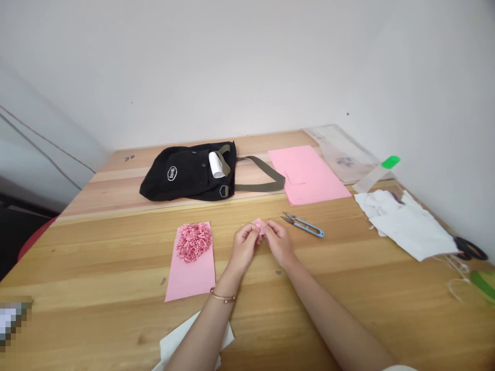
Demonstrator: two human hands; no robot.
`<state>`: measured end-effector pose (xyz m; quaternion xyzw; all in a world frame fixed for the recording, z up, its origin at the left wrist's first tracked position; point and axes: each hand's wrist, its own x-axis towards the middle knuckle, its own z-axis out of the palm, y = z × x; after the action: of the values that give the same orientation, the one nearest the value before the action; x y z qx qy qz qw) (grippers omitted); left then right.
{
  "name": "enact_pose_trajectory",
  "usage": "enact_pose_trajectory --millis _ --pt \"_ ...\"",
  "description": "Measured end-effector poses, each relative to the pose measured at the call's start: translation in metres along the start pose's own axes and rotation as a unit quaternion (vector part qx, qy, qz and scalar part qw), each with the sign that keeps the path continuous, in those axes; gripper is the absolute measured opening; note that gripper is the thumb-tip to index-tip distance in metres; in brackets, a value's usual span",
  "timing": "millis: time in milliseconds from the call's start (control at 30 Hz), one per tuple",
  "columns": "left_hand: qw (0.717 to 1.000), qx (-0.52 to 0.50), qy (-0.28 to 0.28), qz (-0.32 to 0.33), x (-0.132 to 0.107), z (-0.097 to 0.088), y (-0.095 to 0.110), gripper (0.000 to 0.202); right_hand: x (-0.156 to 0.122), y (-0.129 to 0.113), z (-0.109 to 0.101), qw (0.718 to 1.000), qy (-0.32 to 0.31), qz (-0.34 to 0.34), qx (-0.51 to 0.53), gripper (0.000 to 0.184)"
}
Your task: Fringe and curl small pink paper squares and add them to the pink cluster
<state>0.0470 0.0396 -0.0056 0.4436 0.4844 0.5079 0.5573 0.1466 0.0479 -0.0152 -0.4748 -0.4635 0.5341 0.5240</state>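
Left hand [244, 243] and right hand [279, 243] pinch small pink piece [258, 222] from both sides, above wooden table [266, 319], likely for steadiness. Blue snips [309, 227] lie just beside right hand, probably for easy reach. Pink cluster [194, 241] sits on pink sheet [191, 282], perhaps to stay gathered.

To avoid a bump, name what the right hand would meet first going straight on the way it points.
The right hand would first meet the small pink piece at its fingertips, which the left hand also holds. Beyond, probably the strap of the black bag, though depth is unclear.
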Motion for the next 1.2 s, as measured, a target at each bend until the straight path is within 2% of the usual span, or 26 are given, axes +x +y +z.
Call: enact_pose_trajectory --millis 200,433,600,767,933,1100,1200 --pt "1.000 0.003 0.000 0.002 0.0005 0.0000 -0.0004 0.023 0.0005 0.0028 0.0002 1.000 -0.006 -0.006 0.022 0.034" --pt "1.000 -0.012 -0.004 0.010 -0.0003 0.0002 0.0002 0.023 0.0003 0.0011 -0.0004 0.999 -0.011 -0.021 -0.023 0.032" --pt "1.000 0.000 -0.005 -0.002 -0.0006 0.0000 0.0008 0.024 0.0013 0.0038 -0.0008 1.000 0.026 0.008 0.010 0.031" --pt "1.000 -0.003 -0.003 0.005 -0.0005 -0.0001 0.0005 0.023 0.0005 0.0007 0.0002 1.000 0.000 -0.013 -0.021 0.033" --pt "1.000 0.006 -0.004 0.003 -0.0004 -0.0005 0.0002 0.021 0.0008 0.0027 -0.0008 0.999 0.047 0.002 -0.005 0.033" --pt "1.000 0.023 -0.001 0.005 -0.0012 -0.0010 0.0010 0.021 0.0010 0.0015 -0.0010 0.999 0.022 -0.012 -0.032 0.034" --pt "1.000 0.016 -0.004 0.004 -0.0011 -0.0010 0.0009 0.020 0.0008 0.0009 -0.0009 0.999 0.037 -0.006 -0.023 0.035"
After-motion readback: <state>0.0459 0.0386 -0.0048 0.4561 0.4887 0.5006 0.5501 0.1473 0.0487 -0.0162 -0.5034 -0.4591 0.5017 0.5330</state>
